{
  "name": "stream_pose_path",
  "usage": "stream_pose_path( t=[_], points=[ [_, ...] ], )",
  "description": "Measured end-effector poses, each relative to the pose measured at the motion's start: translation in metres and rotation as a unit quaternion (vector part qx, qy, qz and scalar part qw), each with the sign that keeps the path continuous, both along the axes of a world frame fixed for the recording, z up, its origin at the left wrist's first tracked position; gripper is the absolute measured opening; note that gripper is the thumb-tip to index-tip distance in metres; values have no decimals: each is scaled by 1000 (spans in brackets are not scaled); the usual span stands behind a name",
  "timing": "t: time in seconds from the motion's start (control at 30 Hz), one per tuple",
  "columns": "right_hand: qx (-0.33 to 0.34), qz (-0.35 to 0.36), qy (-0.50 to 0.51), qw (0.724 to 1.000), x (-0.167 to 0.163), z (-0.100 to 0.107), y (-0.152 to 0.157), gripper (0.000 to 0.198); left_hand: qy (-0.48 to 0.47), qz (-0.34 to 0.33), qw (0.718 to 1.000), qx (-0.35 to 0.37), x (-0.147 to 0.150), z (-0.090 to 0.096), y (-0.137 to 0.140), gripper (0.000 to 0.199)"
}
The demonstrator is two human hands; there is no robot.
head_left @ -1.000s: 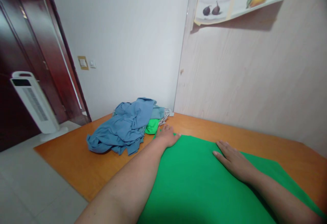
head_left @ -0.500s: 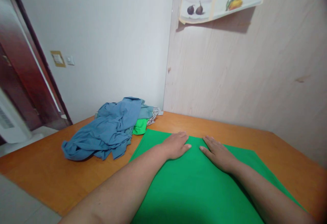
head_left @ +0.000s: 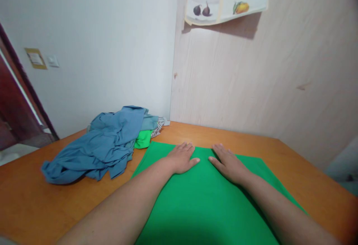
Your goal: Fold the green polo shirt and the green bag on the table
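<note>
A green cloth lies spread and smooth on the wooden table, its far edge running just past my fingertips. My left hand rests flat on it near that far edge, fingers stretched forward and thumb out to the right. A short gap to the right, my right hand also lies flat on the cloth, fingers pointing forward and left. Neither hand grips the fabric. The near end of the cloth runs out of view at the bottom.
Left of the cloth is a crumpled pile of blue clothes, with a bright green piece and a striped piece at its right. The orange-brown table meets the wall behind, where a fruit poster hangs.
The whole view has turned slightly to the right, so everything appears shifted left. Both hands stay flat near the cloth's far edge; the left fingers look a little more spread.
</note>
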State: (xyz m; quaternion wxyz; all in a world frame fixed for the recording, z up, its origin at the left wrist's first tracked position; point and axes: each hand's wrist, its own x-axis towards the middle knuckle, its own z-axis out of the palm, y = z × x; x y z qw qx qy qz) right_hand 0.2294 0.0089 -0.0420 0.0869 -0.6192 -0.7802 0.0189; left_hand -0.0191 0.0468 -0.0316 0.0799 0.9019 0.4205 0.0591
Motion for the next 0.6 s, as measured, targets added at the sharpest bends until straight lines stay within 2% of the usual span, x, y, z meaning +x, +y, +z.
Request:
stream_pose_path(
  t=[0.1, 0.17, 0.6],
  points=[
    [-33, 78, 6, 996, -15, 7, -8, 81, 1, 5, 1000, 5, 0, -1, 1, 82],
    [-56, 87, 5, 995, -20, 9, -10, 80, 1, 9, 1000, 7, -1, -2, 1, 82],
    [-94, -36, 4, 995, 13, 15, 0, 85, 10, 12, 1000, 8, -3, -2, 5, 83]
  ],
)
